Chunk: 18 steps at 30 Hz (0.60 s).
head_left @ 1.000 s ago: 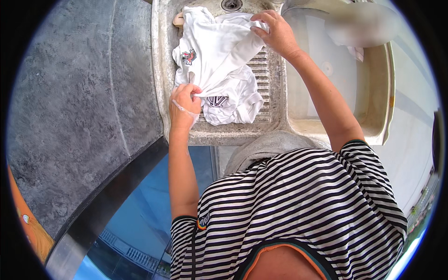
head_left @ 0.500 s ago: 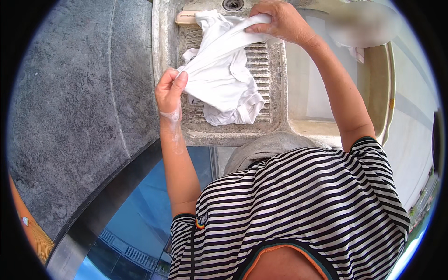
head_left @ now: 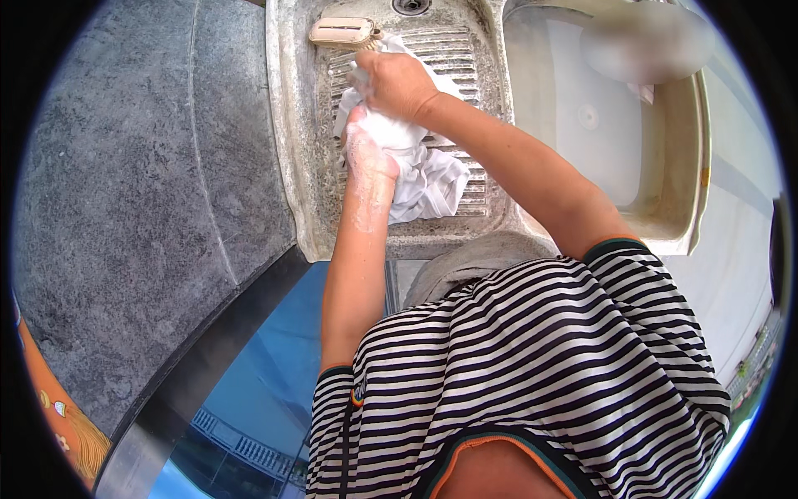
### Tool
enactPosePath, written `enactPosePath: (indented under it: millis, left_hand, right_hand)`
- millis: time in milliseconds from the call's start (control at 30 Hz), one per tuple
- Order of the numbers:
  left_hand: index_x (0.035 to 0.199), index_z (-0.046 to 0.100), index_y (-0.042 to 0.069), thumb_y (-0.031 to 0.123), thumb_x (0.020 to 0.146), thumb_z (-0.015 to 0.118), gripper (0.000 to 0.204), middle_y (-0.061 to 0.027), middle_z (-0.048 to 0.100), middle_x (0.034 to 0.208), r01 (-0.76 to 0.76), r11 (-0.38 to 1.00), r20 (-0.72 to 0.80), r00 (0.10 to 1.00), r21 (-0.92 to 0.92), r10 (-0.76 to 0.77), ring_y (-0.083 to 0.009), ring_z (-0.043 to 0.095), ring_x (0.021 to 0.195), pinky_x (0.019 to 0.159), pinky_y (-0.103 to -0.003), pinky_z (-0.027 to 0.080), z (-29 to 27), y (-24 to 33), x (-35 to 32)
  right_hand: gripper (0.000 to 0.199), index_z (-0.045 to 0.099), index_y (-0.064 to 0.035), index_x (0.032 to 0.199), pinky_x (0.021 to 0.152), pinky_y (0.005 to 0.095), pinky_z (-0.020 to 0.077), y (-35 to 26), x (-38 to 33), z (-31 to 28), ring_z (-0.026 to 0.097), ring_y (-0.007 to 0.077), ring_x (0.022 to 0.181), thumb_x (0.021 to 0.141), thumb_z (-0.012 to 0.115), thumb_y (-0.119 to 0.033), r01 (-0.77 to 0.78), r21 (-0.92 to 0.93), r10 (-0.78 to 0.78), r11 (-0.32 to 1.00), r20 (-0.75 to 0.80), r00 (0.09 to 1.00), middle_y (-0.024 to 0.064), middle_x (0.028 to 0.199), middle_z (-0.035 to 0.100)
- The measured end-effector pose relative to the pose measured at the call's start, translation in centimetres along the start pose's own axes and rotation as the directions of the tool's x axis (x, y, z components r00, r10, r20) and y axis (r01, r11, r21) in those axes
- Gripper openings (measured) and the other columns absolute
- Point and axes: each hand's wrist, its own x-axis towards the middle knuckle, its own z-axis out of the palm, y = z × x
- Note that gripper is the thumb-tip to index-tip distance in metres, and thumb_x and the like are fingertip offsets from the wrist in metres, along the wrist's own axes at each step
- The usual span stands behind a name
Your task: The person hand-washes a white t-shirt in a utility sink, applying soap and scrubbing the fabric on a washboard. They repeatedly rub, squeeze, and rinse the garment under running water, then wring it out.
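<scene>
A wet white garment (head_left: pixel 436 179) lies bunched over the ribbed washboard of the stone sink. My right hand (head_left: pixel 397 86) is closed around its upper part, the fingers bent and slightly blurred. Just below it, my left hand (head_left: pixel 367 148) grips the same garment, with the cloth hiding some of its fingers. Soap foam coats that hand and wrist. Beyond my right hand, a pale beige scrubbing brush (head_left: pixel 342 32) rests on its side at the top left of the washboard, its bristles close to the cloth.
The ribbed washboard (head_left: pixel 475 66) slopes beneath the garment, with a drain (head_left: pixel 411 7) at its far end. On the right is a basin (head_left: pixel 658 158) of cloudy water; a blurred patch covers its far corner. A dark grey countertop (head_left: pixel 141 141) borders the sink on the left.
My hands, apart with the garment stretched between them before, have come together over the washboard. The right moved left, the left moved right. The garment is now bunched, and more of the brush shows.
</scene>
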Motion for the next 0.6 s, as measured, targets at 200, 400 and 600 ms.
enactPosePath:
  millis: [200, 400, 600]
  left_hand:
    - [0.123, 0.057, 0.006, 0.043, 0.107, 0.043, 0.042, -0.0097, 0.063, 0.115, -0.086, 0.981, 0.444, 0.882, -0.177, 0.157, -0.0237, 0.063, 0.107, 0.097, -0.038, 0.052, -5.0, -0.5, 2.5]
    - [0.133, 0.053, 0.004, 0.045, 0.107, 0.038, 0.051, -0.015, 0.059, 0.13, 0.215, 0.959, 0.557, 0.826, -0.184, -0.079, -0.0292, 0.06, 0.119, 0.106, -0.043, 0.048, -4.9, -1.2, 3.1]
    - [0.142, 0.049, 0.003, 0.051, 0.105, 0.04, 0.061, -0.0164, 0.058, 0.137, 0.155, 0.988, 0.101, 0.983, -0.002, -0.154, -0.0327, 0.059, 0.125, 0.106, -0.047, 0.049, 1.6, 2.4, -1.1]
  right_hand:
    - [0.027, 0.057, -0.0049, 0.081, 0.064, 0.0474, 0.0558, -5.7, -3.0, -1.2, 0.068, 0.0372, 0.068, 0.086, 0.07, -0.028, 0.185, 0.035, -0.182, 0.982, -0.072, 0.981, 0.0144, 0.071, 0.065]
    - [0.013, 0.055, -0.0049, 0.079, 0.067, 0.0474, 0.0572, -3.2, -2.6, 0.2, 0.069, 0.0365, 0.073, 0.08, 0.064, -0.014, 0.203, 0.049, -0.202, 0.978, -0.026, 0.979, 0.0152, 0.075, 0.065]
    - [0.04, 0.058, -0.0031, 0.117, 0.08, 0.0482, 0.0559, 0.5, 1.8, -1.7, 0.071, 0.0398, 0.085, 0.092, 0.066, -0.033, -0.302, 0.14, 0.297, 0.943, 0.055, 0.953, 0.0219, 0.087, 0.072]
